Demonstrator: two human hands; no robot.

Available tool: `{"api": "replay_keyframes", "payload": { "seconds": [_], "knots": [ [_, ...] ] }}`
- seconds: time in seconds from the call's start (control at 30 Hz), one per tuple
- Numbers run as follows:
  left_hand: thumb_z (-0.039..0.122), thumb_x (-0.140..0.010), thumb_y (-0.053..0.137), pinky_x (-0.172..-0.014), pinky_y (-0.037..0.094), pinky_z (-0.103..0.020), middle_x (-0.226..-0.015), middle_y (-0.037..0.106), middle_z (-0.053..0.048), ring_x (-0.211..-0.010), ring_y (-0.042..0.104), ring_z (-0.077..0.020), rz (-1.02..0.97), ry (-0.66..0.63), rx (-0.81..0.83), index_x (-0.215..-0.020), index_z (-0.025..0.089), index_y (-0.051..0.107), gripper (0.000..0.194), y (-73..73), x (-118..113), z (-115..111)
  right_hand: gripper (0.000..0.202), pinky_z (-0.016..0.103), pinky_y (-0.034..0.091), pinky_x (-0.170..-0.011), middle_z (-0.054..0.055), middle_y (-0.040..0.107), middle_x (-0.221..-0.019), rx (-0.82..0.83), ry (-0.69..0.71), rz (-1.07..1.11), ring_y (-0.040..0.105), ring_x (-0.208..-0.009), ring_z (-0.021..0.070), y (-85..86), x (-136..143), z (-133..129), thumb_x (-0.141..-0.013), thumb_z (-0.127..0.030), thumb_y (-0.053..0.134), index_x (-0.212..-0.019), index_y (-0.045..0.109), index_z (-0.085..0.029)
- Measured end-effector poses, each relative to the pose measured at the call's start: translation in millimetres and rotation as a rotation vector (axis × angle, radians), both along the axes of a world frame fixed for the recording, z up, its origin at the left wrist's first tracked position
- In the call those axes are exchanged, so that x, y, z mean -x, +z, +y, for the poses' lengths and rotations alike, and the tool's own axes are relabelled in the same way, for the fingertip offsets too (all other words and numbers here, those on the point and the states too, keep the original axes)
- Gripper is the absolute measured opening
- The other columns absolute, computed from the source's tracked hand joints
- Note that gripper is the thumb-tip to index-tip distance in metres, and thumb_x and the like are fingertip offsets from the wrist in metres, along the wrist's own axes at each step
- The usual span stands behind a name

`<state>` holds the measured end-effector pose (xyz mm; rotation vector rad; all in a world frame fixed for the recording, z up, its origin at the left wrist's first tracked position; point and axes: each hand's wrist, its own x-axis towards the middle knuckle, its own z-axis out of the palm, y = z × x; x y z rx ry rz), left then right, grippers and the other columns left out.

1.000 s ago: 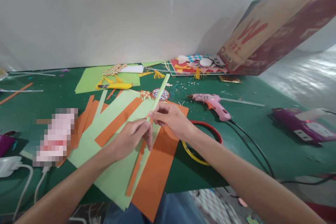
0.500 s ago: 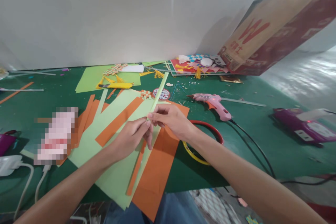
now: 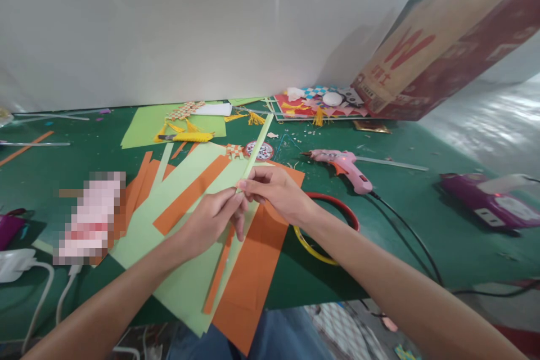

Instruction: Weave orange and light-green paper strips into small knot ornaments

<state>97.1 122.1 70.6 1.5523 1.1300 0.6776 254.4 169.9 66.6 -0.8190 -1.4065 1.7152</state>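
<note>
Overall, desk: a green desk runs the width of the view, up to a pale wall.
Paper bag: a brown and dark red bag stands at the far right, tilted in the view.
Pale green sheets: they lie slantwise under the hands, reaching past the near edge.
Orange sheet: a broad piece overlaps them on the right.
Purple socket block: it rests at the right, with a white plug on it.
Glue gun: pink, on its side, nozzle pointing left.
Ring: red and yellow, flat, partly behind the right forearm.
Left hand: thumb and fingers pinched on the strip's lower part; whether they also hold the narrow orange strip below is hard to tell.
Right hand: thumb and forefinger clamped on the strip, just beside the left fingertips.
Pale green strip: narrow, slanting up and away between both hands' fingertips.
Cutter: yellow-handled, near the back.
</note>
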Motion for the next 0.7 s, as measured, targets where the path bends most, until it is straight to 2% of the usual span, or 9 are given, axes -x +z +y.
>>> {"api": "replay_keyframes", "payload": {
  "seconds": [0.5,0.7],
  "knots": [
    [0.034,-0.095,0.034,-0.054,0.044,-0.024,-0.053,0.061,0.003,-0.052,0.059,-0.0133,0.059,0.032,-0.016,-0.079,0.019,0.049,0.026,1.9,-0.4,-1.4,0.035,0.026,0.025,-0.05,-0.003,0.051,-0.05,0.004,0.027,0.01,0.04,-0.049,0.0078,-0.9,-1.2,0.1,-0.067,-0.044,0.073,-0.057,0.052,-0.017],
    [0.032,-0.095,0.033,-0.057,0.044,-0.024,-0.053,0.062,0.004,-0.053,0.06,-0.0127,0.055,0.031,-0.019,-0.078,0.019,0.05,0.027,2.3,-0.8,-1.4,0.035,0.026,0.024,-0.049,-0.004,0.05,-0.05,0.022,0.025,0.022,0.04,-0.048,0.0071,-1.8,-0.9,0.1,-0.066,-0.043,0.074,-0.058,0.052,-0.017]
  ]
}}
